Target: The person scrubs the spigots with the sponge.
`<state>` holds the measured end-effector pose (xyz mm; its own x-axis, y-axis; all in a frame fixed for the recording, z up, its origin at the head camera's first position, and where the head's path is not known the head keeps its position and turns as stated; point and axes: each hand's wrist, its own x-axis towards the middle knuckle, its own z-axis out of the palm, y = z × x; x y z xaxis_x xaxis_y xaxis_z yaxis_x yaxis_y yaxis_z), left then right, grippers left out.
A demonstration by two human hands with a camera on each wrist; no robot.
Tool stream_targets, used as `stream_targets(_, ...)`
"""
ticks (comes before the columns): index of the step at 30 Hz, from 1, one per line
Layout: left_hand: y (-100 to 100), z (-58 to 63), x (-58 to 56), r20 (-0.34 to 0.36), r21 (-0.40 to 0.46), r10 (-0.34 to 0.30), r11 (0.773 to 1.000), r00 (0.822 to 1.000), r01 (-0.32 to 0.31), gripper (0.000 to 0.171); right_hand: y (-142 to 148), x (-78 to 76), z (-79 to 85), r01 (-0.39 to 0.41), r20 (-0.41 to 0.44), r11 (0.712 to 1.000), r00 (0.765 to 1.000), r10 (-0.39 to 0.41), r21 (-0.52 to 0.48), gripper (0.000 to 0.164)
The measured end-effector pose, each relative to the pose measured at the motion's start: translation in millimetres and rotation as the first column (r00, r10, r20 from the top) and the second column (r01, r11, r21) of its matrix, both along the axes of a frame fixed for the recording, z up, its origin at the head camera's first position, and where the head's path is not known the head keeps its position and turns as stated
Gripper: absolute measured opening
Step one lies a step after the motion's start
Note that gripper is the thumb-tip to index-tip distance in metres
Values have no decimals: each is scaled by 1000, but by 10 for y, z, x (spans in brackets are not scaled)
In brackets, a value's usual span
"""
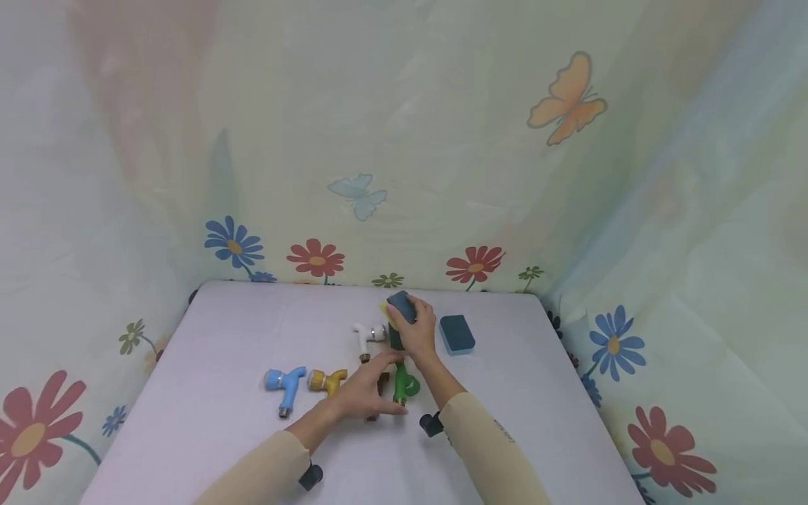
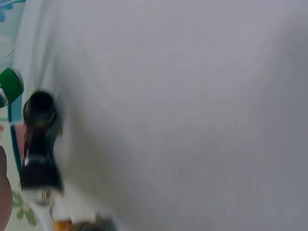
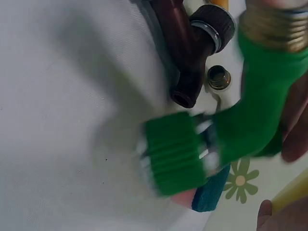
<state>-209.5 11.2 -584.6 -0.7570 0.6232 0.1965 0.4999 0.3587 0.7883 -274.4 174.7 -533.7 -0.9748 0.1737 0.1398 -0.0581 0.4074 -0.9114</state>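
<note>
In the head view my right hand (image 1: 419, 331) grips a blue-and-yellow sponge (image 1: 401, 307) above the far side of the table. My left hand (image 1: 365, 394) holds a green tap (image 3: 255, 110), its thumb at the brass threaded end and its fingers toward the spout. Close below, a dark brown tap (image 3: 185, 48) lies on the cloth, partly hidden by the left hand in the head view. A dark green sponge (image 1: 395, 338) shows just under the right hand. Another sponge (image 1: 457, 333), dark on top and light blue below, lies to its right.
Left of my hands lie a light blue tap (image 1: 287, 389) and a yellow tap (image 1: 327, 381). Farther back is a white tap (image 1: 367, 335). A pale cloth covers the table (image 1: 517, 421); a flowered curtain (image 1: 404, 140) surrounds its back and sides.
</note>
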Motion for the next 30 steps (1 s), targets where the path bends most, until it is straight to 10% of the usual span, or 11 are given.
stream_targets(11,212,-63,80,-163,-182,36,981,986,-66,111,155,-25,-52,-9,9,1000,1000,9,7,76)
stream_targets(21,243,-172,150,-288,-517,-5,843,958,-151,118,604,-142,-120,-54,47,977,998,45,208,80)
stream_targets(25,246,-192,159,-300,-544,-5,822,954,-167,121,863,-231,-108,-199,116,905,979,167,377,84)
stream_targets(30,193,-116,2,-259,-416,37,898,965,-146,107,1107,-294,-83,-357,236,739,934,269,571,90)
